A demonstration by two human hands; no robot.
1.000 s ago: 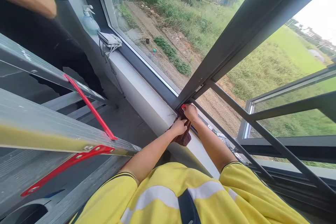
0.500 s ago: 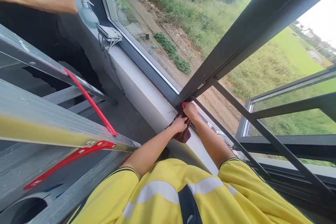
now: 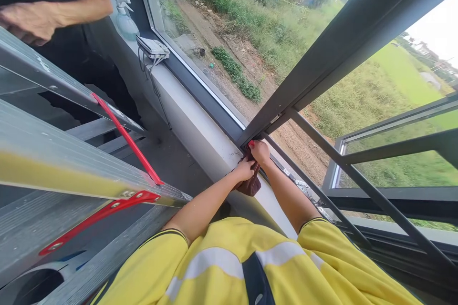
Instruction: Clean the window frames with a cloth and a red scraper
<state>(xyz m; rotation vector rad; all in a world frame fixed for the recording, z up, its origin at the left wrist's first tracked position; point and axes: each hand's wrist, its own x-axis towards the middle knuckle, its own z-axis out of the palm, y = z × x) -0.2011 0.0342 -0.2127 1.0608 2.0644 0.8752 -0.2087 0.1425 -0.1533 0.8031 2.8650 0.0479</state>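
At the lower corner of the dark window frame (image 3: 282, 100), both my hands are close together over the sill (image 3: 200, 128). My left hand (image 3: 244, 169) is closed on a dark brown cloth (image 3: 250, 187) that hangs down over the sill's edge. Just beyond it, my right hand (image 3: 260, 151) is closed round a small red thing (image 3: 251, 143), pressed into the frame's corner. Only a bit of the red thing shows, so its kind is hidden. The cloth also runs up beneath the right hand.
An aluminium stepladder (image 3: 82, 152) with red braces stands at the left. Behind it is another person's arm (image 3: 82, 9). A spray bottle (image 3: 126, 21) and a device with a coiled cable (image 3: 153, 48) sit on the sill. Railing bars (image 3: 318, 138) and an open sash (image 3: 334, 167) lie right.
The other person's arm has shifted, and its hand now shows above the ladder. My view has moved slightly. My hands stay at the frame's corner with the cloth.
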